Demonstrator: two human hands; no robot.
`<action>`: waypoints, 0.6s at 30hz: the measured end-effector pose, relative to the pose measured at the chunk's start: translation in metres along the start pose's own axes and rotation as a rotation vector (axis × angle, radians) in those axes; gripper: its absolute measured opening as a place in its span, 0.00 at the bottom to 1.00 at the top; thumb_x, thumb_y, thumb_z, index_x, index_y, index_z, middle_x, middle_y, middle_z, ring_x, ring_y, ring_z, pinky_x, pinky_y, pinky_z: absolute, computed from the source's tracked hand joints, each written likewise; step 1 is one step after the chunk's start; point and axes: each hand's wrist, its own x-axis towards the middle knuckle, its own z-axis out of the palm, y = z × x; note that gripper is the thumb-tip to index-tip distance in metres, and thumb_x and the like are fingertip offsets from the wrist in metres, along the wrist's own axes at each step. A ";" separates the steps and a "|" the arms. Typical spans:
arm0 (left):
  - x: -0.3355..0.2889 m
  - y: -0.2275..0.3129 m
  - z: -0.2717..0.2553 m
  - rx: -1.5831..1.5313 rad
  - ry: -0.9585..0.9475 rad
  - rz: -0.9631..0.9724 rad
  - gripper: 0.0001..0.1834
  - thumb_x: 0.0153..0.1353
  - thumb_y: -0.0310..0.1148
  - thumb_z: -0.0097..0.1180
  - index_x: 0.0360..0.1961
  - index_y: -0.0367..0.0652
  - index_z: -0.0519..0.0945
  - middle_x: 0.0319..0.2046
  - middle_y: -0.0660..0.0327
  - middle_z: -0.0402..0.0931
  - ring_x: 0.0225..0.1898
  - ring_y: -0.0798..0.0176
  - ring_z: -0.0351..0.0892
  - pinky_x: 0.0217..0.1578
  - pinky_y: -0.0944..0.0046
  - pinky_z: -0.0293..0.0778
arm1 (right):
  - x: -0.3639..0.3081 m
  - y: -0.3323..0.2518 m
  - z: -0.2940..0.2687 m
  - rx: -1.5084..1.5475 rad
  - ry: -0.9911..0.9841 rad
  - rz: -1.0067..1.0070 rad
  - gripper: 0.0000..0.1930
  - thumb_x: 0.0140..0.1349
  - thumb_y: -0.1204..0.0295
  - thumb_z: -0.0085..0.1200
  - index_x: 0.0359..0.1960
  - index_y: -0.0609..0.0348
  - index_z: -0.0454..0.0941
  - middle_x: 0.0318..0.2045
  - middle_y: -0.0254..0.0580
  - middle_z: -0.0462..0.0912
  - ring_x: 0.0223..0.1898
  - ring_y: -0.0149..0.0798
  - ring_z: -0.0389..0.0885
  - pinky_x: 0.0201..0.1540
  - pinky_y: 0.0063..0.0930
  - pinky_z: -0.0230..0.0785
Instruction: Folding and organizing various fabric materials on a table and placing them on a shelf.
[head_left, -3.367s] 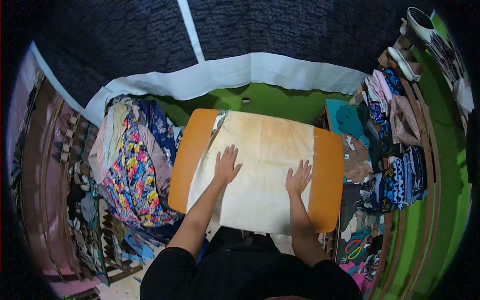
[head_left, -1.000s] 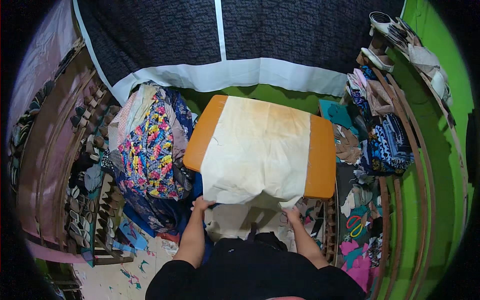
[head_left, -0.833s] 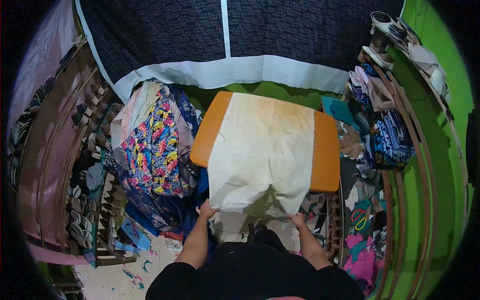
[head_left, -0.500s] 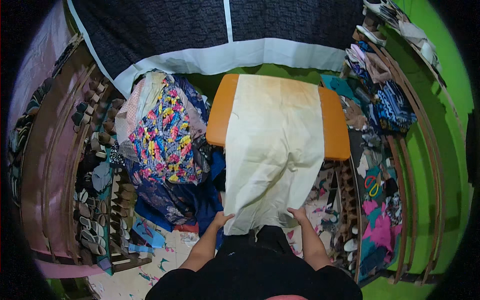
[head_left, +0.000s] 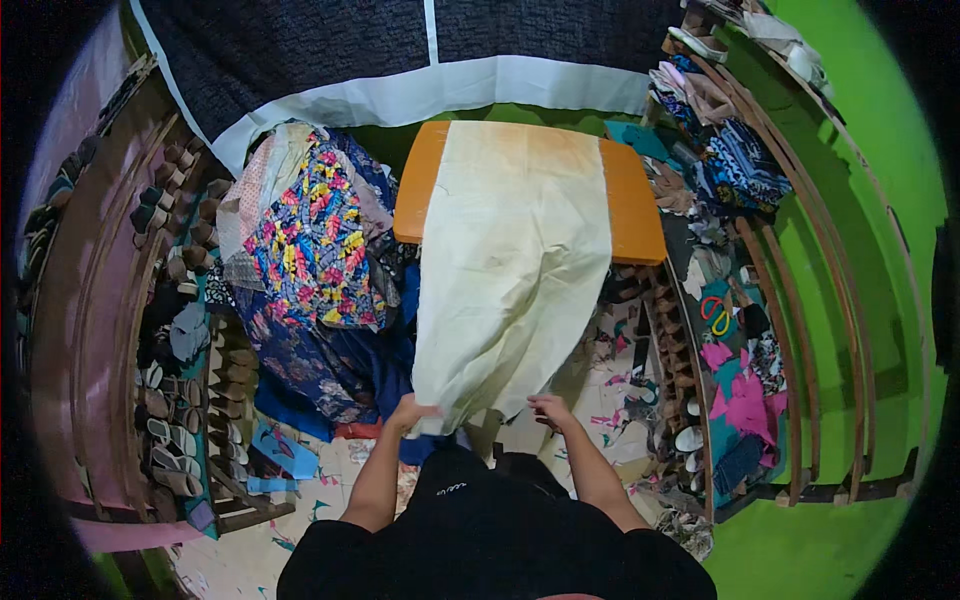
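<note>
A long cream cloth [head_left: 515, 230] lies over an orange board [head_left: 635, 205] with rounded corners. Its near part hangs off the board toward me in loose folds. My left hand [head_left: 410, 412] grips the cloth's near left corner, its fingertips slightly blurred. Just beyond the near right edge of the cloth is my right hand [head_left: 552, 410], fingers parted and pointing left. No cloth shows between them.
Left of the board rises a heap of floral and blue fabric [head_left: 320, 240]. Shoe racks [head_left: 225, 400] flank both sides. Red and yellow-handled scissors [head_left: 716, 316] lie among scraps at right. A dark curtain with a white border [head_left: 400, 95] hangs behind; scraps litter the floor [head_left: 330, 490].
My right hand has come off the cloth's near right corner and moved slightly left. The cloth's near end has bunched and narrowed. The whole view has shifted a little.
</note>
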 end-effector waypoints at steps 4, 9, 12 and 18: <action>-0.022 -0.007 0.028 0.014 -0.012 -0.010 0.23 0.40 0.32 0.64 0.40 0.34 0.74 0.32 0.62 0.76 0.31 0.68 0.73 0.35 0.69 0.69 | -0.011 -0.001 -0.001 -0.079 0.089 -0.102 0.11 0.52 0.69 0.49 0.39 0.51 0.74 0.27 0.31 0.75 0.26 0.27 0.73 0.29 0.24 0.65; -0.051 -0.011 0.078 -0.313 0.090 0.074 0.21 0.49 0.34 0.56 0.44 0.36 0.70 0.38 0.61 0.73 0.38 0.66 0.71 0.38 0.67 0.68 | -0.039 0.027 -0.022 -0.259 0.021 -0.131 0.15 0.55 0.60 0.47 0.41 0.51 0.71 0.30 0.32 0.75 0.29 0.30 0.74 0.30 0.26 0.65; -0.088 0.040 0.132 -0.679 -0.026 0.128 0.21 0.55 0.35 0.49 0.48 0.36 0.65 0.42 0.57 0.71 0.41 0.60 0.73 0.42 0.58 0.70 | -0.064 0.056 -0.042 -0.145 -0.168 0.115 0.35 0.53 0.40 0.37 0.54 0.54 0.59 0.47 0.43 0.69 0.40 0.38 0.72 0.40 0.37 0.65; -0.124 0.064 0.202 -0.874 -0.112 0.201 0.20 0.58 0.36 0.45 0.48 0.36 0.65 0.42 0.55 0.71 0.40 0.59 0.74 0.41 0.57 0.72 | -0.113 0.073 -0.034 0.703 -0.455 0.192 0.45 0.47 0.34 0.36 0.59 0.56 0.49 0.55 0.58 0.55 0.52 0.56 0.61 0.54 0.50 0.52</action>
